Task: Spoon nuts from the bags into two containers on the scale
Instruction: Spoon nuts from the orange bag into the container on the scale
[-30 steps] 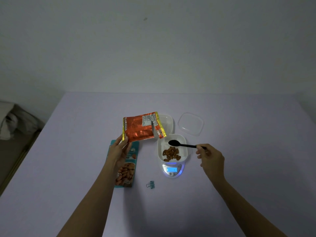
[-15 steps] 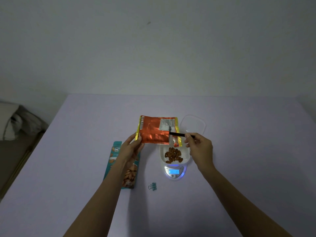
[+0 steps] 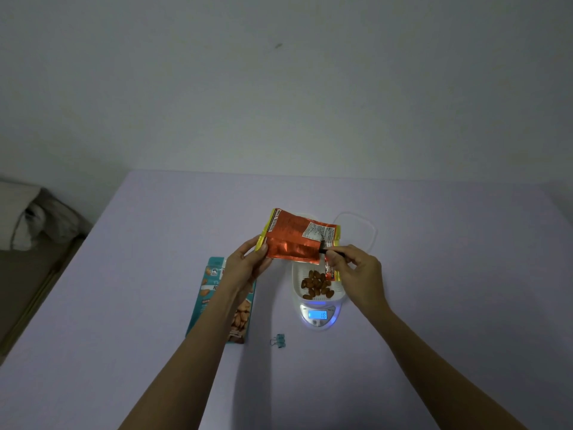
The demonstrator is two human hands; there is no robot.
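A pale purple table (image 3: 148, 305) fills the lower frame under a bare wall. In the middle, the left hand (image 3: 245, 268) holds the orange bag (image 3: 291, 243) by its left edge, and the right hand (image 3: 356, 271) pinches a black spoon (image 3: 324, 250) at the bag's right end. Just below, a white container (image 3: 296, 276) with nuts (image 3: 316, 285) sits on the scale (image 3: 317, 319).

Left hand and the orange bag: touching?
Touching. The head view shows the left hand pinching the yellow side edge of the orange bag between thumb and fingers, with no gap.
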